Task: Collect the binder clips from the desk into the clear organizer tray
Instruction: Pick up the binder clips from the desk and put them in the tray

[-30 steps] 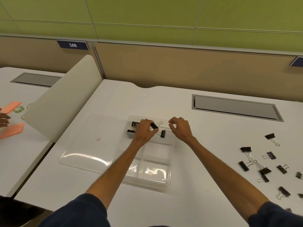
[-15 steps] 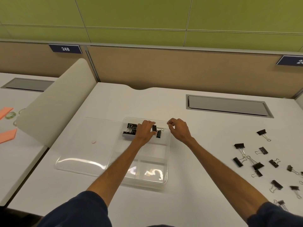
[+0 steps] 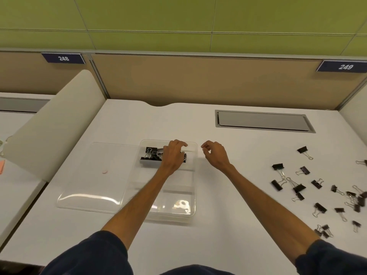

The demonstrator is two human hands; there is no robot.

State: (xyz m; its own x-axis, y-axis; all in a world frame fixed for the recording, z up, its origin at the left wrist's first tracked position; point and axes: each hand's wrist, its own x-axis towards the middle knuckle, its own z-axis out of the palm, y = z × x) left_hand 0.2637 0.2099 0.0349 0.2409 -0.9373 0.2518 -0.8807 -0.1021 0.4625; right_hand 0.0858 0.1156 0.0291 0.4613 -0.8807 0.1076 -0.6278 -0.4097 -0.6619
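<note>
The clear organizer tray (image 3: 193,212) lies mid-desk, and several black binder clips (image 3: 152,155) are piled in its far compartment. My left hand (image 3: 173,156) is down in that compartment, index finger stretched out and the other fingers curled onto a black binder clip (image 3: 185,157) that shows at its right edge. My right hand (image 3: 215,155) hovers just right of the tray's far corner, holding nothing, its fingers loosely curled and apart. Several loose binder clips (image 3: 297,188) lie scattered on the desk at the right.
A clear flat lid (image 3: 89,175) lies against the tray's left side, with a small pink speck (image 3: 104,171) on it. A grey cable hatch (image 3: 264,121) is set in the desk behind. A white divider panel (image 3: 53,126) stands at the left.
My left hand has sunk lower into the far compartment with the clip. My right hand has drifted right, off the tray's rim. My head has turned slightly right.
</note>
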